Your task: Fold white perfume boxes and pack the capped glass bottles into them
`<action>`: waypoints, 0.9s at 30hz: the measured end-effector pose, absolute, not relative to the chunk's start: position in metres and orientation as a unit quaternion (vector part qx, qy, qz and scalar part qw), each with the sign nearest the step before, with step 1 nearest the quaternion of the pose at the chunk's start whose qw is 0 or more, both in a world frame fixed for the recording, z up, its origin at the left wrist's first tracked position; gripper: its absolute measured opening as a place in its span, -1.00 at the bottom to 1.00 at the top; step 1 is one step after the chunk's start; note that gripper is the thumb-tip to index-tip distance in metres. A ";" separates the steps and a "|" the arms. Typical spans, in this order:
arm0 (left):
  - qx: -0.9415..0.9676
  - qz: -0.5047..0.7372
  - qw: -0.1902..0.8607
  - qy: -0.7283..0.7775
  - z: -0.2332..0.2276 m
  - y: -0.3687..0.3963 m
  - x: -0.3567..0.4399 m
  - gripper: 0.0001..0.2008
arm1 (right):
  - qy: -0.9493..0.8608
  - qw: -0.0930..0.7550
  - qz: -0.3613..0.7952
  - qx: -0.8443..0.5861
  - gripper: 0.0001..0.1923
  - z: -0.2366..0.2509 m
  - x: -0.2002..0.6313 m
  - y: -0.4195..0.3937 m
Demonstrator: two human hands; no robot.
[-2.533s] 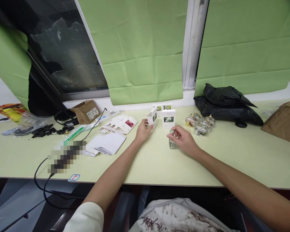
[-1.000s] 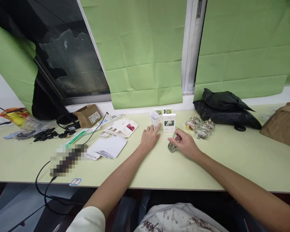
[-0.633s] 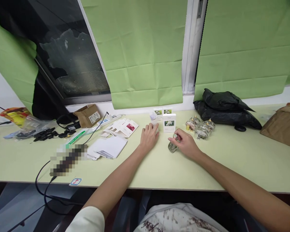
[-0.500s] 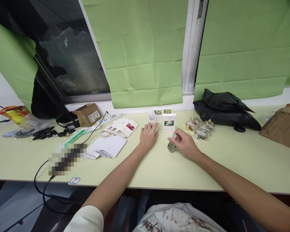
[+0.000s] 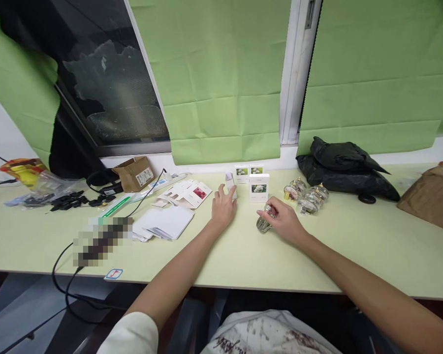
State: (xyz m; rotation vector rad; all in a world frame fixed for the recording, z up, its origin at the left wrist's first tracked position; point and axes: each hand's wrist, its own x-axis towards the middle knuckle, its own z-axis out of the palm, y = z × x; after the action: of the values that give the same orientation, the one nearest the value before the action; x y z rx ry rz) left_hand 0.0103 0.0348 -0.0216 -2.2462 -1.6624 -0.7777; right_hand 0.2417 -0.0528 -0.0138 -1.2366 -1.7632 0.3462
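Note:
A small white box (image 5: 229, 179) stands upright with its top end open. My left hand (image 5: 223, 206) is around its near side, with fingers at its left and right; the hand hides the lower part. My right hand (image 5: 282, 219) grips a clear glass bottle (image 5: 263, 225) by its upper part, and the bottle is tilted close to the table. Just beyond that hand stands a closed white box (image 5: 259, 189) with a white-flower picture. Two similar flower boxes, a left one (image 5: 241, 174) and a right one (image 5: 257, 169), stand behind.
Several glass bottles with gold parts (image 5: 312, 197) are at the right, before black plastic bags (image 5: 345, 169). A brown package (image 5: 431, 196) lies at the far right. Flattened white cartons (image 5: 166, 223), a cardboard box (image 5: 135, 174), cables and black parts (image 5: 70, 200) occupy the left.
My left hand has shifted slightly left, and the small open box has turned more upright, showing its open top. My right hand and the bottle have barely moved.

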 end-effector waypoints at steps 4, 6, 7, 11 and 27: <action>-0.776 -0.281 0.089 -0.558 -0.022 0.041 0.003 -0.42 | -0.719 0.461 0.141 -0.501 -0.67 -0.013 0.242 -0.053; -0.776 -0.286 0.072 -0.557 -0.022 0.043 0.001 -0.42 | -0.719 0.460 0.144 -0.501 -0.67 -0.012 0.242 -0.054; -0.775 -0.289 0.067 -0.557 -0.021 0.044 0.001 -0.42 | -0.719 0.460 0.144 -0.501 -0.67 -0.012 0.243 -0.054; -0.765 -0.320 0.060 -0.556 -0.021 0.047 0.000 -0.47 | -0.716 0.462 0.137 -0.506 -0.65 -0.013 0.244 -0.053; -0.658 -0.501 -0.057 -0.559 -0.023 0.057 -0.005 -0.60 | -0.733 0.454 0.143 -0.487 -0.66 -0.009 0.245 -0.057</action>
State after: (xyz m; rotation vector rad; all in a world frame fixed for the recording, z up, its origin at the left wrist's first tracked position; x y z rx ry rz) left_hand -0.0049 0.0572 -0.0234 -2.1461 -1.8210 -1.6345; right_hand 0.2447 -0.0566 -0.0091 -1.2011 -1.8081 0.3541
